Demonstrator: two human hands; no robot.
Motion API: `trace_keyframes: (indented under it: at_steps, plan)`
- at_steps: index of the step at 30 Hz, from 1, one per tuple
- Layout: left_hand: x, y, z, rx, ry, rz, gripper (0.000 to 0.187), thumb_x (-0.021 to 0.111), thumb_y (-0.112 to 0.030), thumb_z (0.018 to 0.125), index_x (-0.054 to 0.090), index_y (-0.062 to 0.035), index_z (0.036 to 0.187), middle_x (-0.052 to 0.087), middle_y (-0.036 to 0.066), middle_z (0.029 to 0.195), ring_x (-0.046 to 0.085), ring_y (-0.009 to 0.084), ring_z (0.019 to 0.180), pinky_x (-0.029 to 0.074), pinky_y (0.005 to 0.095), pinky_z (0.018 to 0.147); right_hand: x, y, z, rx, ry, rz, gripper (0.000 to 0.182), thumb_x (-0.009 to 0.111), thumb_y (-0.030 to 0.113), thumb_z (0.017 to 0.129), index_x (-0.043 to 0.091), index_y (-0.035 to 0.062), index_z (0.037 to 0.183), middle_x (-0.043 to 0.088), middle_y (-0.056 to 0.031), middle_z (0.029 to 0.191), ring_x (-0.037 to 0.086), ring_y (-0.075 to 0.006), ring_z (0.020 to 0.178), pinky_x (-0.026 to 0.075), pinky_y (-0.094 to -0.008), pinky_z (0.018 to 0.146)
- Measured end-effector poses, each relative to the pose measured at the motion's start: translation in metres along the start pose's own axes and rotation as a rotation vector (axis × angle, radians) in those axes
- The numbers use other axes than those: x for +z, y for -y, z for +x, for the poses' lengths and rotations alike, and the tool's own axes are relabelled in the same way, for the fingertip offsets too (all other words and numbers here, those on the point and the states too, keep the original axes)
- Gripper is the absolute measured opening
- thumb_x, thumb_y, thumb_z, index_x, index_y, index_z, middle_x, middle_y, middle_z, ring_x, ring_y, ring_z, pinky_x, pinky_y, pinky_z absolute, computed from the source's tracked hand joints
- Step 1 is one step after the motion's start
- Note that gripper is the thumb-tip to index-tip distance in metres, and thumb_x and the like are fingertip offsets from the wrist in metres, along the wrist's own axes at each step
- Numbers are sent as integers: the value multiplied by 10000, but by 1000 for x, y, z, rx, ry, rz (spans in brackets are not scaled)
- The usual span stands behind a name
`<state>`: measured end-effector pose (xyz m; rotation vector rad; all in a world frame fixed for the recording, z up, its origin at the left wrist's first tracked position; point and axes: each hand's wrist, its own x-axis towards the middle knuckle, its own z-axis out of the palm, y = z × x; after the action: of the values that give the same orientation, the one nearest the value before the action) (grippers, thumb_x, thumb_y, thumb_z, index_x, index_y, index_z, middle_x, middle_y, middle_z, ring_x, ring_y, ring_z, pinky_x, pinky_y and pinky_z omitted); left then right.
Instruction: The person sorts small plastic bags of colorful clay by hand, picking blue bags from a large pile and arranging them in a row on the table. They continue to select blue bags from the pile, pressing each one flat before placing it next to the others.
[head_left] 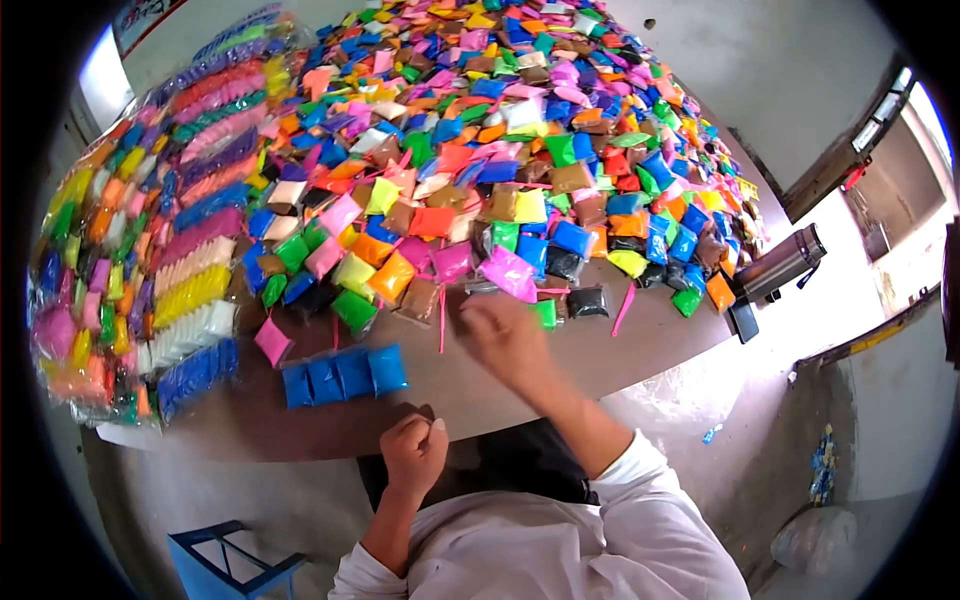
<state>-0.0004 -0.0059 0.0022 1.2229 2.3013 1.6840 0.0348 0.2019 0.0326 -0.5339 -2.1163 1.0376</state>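
Four-sided blue packets in a short row [345, 375] lie flat near the table's front edge, left of centre. My left hand [414, 450] is closed at the table edge, just below and right of that row; whatever its fingers hold, if anything, is hidden. My right hand [500, 335] is over the table, blurred by motion, at the near edge of the big heap of coloured packets [470, 170]. Beside its fingers lie a bright pink packet [508, 273] and a black packet [587, 301]. A pink packet [272, 341] rests apart, above the blue row's left end.
Sorted rows of packets in clear bags [195, 285] cover the table's left side. A dark metallic cylinder [780, 262] is at the right edge. A blue stool or chair frame [235, 565] stands on the floor lower left, and a clear plastic bag [815, 540] lies lower right.
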Motion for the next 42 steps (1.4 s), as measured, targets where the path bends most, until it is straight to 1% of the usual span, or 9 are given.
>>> trace_keyframes:
  at_steps: [5, 9, 13, 17, 20, 23, 30, 37, 42]
  plan:
    - [3, 6, -1, -13, -4, 23, 312, 656, -11, 805, 425, 4, 595, 497, 95, 576, 421, 186, 439, 322, 297, 434, -104, -62, 62, 111, -381, -348, 194, 646, 201, 904, 681, 22, 972, 692, -186, 886, 678, -354, 818, 518, -412, 702]
    - [5, 1, 1, -23, -22, -10, 314, 648, -10, 810, 418, 3, 597, 481, 92, 568, 406, 156, 439, 313, 288, 432, -165, -114, 107, 348, -487, -717, 477, 699, 479, 811, 687, 19, 935, 696, -191, 857, 677, -362, 823, 514, -443, 719]
    - [7, 1, 1, -35, -27, 9, 310, 641, -11, 817, 423, 4, 598, 473, 95, 569, 407, 142, 441, 311, 286, 432, -182, -124, 135, 478, -399, -822, 529, 717, 516, 765, 687, 8, 910, 706, -191, 868, 679, -372, 819, 516, -451, 731]
    - [7, 2, 2, -10, -39, 31, 301, 637, -13, 820, 428, 3, 604, 469, 99, 570, 408, 155, 436, 312, 286, 431, -189, -157, 136, 377, -370, -424, 373, 743, 371, 783, 662, 12, 846, 704, -150, 813, 699, -289, 768, 520, -380, 677]
    - [7, 2, 1, -22, -32, 30, 296, 635, -14, 821, 431, 0, 607, 465, 100, 569, 407, 162, 433, 310, 288, 429, -186, -111, 111, 443, -303, 395, 145, 676, 176, 907, 618, 47, 938, 663, -7, 827, 609, -97, 678, 450, -236, 583]
    - [7, 6, 1, 7, -10, 32, 297, 637, -18, 822, 433, -4, 605, 472, 93, 567, 406, 158, 434, 308, 287, 427, -181, -96, 84, 394, -131, 663, 170, 673, 178, 921, 598, 48, 1000, 662, -16, 844, 593, -90, 694, 455, -233, 604]
    - [4, -3, 5, -21, -20, 21, 289, 647, -34, 821, 456, -11, 606, 477, 65, 560, 406, 140, 444, 312, 278, 433, -145, -70, 36, 424, 27, 827, 242, 698, 91, 876, 618, 29, 1096, 656, -8, 871, 609, -82, 752, 490, -231, 665]
    - [-11, -10, 6, -104, 110, -98, 262, 679, -67, 822, 488, -20, 649, 455, 42, 607, 392, 106, 495, 321, 260, 467, -69, -18, -14, 581, 293, 1107, 196, 682, 51, 846, 649, 41, 1039, 667, -8, 907, 627, -102, 807, 503, -252, 715]
    - [-20, -10, 9, -154, 213, -207, 266, 648, -234, 905, 562, -23, 767, 492, 35, 657, 437, 83, 578, 362, 251, 526, -30, 9, -32, 567, 780, 733, 226, 720, 100, 858, 645, 31, 1060, 666, -3, 943, 600, -78, 853, 482, -257, 750]
